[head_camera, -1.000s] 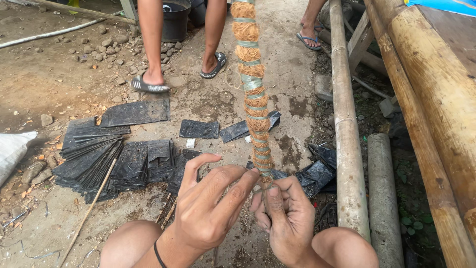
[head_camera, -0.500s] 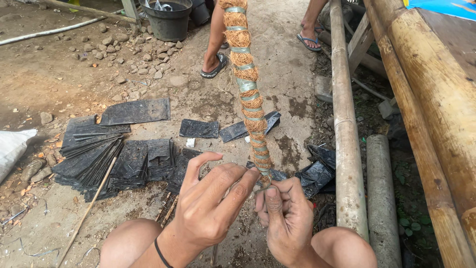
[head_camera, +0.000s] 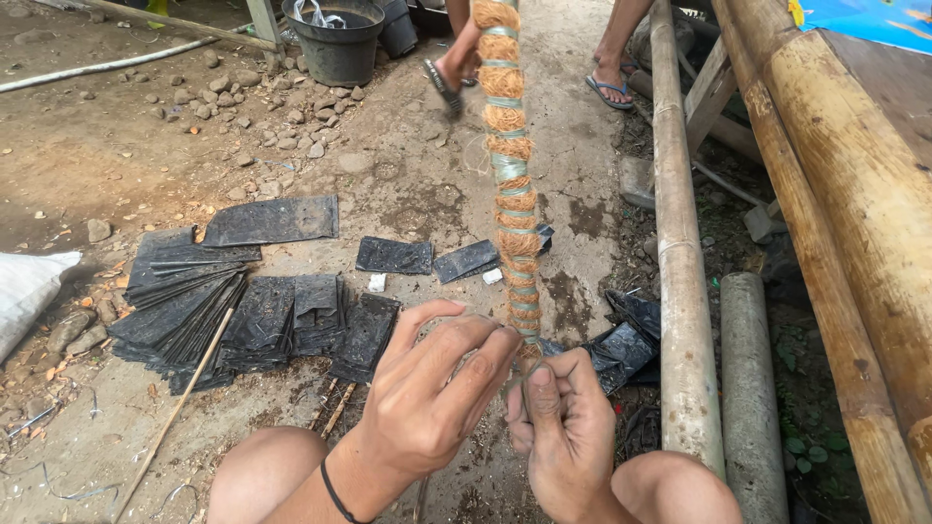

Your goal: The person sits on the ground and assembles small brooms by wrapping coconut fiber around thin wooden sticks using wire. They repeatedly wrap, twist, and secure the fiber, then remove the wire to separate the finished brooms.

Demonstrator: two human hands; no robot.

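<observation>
A long stick wrapped in brown coconut fibre and bound with pale green bands rises from my hands toward the top of the view. My right hand is closed around its lower end. My left hand rests against that same end, fingers spread, fingertips touching the fibre near the lowest band. A dark wristband sits on my left wrist. My knees show at the bottom edge.
Stacks of black plastic sheets and loose pieces lie on the dirt ground. Bamboo poles run along the right. A black bucket stands at the back. Another person's sandalled feet are near the top. A white sack lies left.
The other person's feet have stepped away toward the top of the view. My hands hold nearly the same pose on the stick's lower end; the view shifted slightly.
</observation>
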